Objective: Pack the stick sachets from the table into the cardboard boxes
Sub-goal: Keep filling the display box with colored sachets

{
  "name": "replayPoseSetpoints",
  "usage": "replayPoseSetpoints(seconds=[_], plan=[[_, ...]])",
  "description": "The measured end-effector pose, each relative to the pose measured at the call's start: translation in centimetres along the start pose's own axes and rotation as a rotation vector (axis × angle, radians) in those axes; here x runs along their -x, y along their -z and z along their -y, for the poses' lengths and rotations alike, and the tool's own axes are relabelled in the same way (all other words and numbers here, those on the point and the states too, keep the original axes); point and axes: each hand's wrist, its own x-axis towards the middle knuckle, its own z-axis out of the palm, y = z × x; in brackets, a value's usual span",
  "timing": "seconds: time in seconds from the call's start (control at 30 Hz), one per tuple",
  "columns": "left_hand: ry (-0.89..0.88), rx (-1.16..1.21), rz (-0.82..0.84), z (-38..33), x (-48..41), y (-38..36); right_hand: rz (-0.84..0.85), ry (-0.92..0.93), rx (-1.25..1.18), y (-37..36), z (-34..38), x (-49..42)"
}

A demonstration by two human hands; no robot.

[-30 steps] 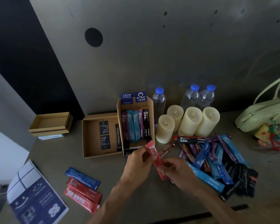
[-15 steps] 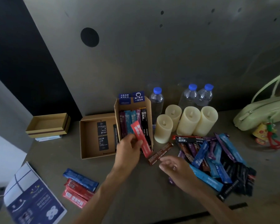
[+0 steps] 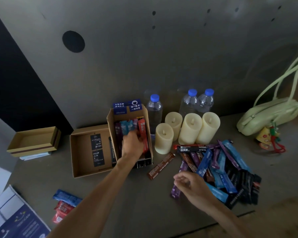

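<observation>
An open cardboard box (image 3: 110,122) stands mid-table with several stick sachets upright inside. My left hand (image 3: 132,146) reaches down into it and holds a red stick sachet (image 3: 142,133) against the box's right wall; its fingertips are hidden inside. A flat cardboard box (image 3: 81,152) with black cards lies just left of it. A pile of blue, purple, black and brown sachets (image 3: 220,162) lies to the right. My right hand (image 3: 191,184) hovers at the pile's left edge with loosely curled fingers, holding nothing, just above a purple sachet (image 3: 175,192). A brown sachet (image 3: 161,166) lies apart between the box and the pile.
Cream candles (image 3: 190,127) and water bottles (image 3: 154,110) stand behind the pile. A green bag (image 3: 268,115) lies at far right. A small lidded box (image 3: 33,140) sits at left, a blue sachet (image 3: 66,197) and red sachets (image 3: 62,211) near front left, beside a booklet (image 3: 16,220).
My left hand carried the red sachet from in front of me up and into the upright box. My right hand let go of it and moved back toward the pile.
</observation>
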Motion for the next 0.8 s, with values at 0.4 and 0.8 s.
replayPoseSetpoints(seconds=[0.4,0.8], plan=[[-0.103,-0.19,-0.071,0.3,0.4,-0.7,-0.03,-0.016,0.153,0.1,0.3,-0.5],[-0.174,-0.257,0.013,1.3,1.4,-1.4,-0.057,-0.15,0.519,-1.2,3.0,-0.2]])
